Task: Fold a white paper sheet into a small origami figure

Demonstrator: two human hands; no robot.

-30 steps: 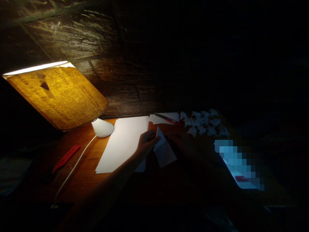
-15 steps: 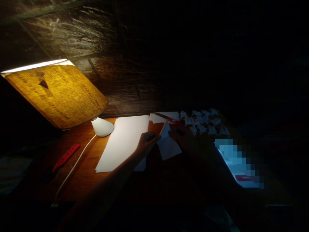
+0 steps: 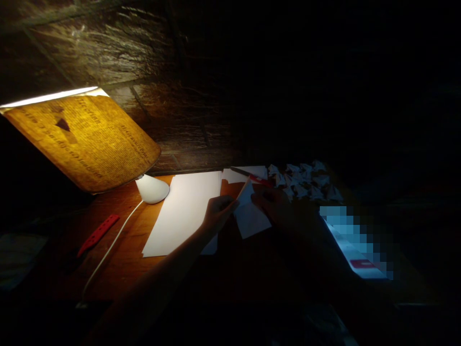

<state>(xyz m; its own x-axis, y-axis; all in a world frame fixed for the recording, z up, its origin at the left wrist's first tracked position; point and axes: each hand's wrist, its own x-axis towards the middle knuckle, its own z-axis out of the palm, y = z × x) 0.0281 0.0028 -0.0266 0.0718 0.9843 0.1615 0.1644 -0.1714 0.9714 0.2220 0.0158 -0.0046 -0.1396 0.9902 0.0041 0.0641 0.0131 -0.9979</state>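
Between my hands is a folded piece of white paper [image 3: 251, 218], its pointed end up and its wider end toward me. My left hand [image 3: 220, 210] pinches its left edge between thumb and fingers. On the right edge, near the point, my right hand [image 3: 271, 201] grips the same paper; its fingers are in deep shadow. A stack of white sheets [image 3: 183, 206] lies to the left, partly under my left forearm. Just beyond the folded paper, a knife with a red handle [image 3: 260, 180] rests across smaller white paper pieces [image 3: 234, 176].
Several folded paper shapes [image 3: 302, 181] sit at the back right. A lit screen [image 3: 355, 250] stands at the right. On the left are a lamp [image 3: 153, 190] with a yellow printed shade, its white cord [image 3: 111, 245] and a red object with holes [image 3: 99, 234]. A stone wall rises behind.
Almost nothing differs. Both hands keep hold of the folded paper in nearly the same place, and the view has shifted very slightly.
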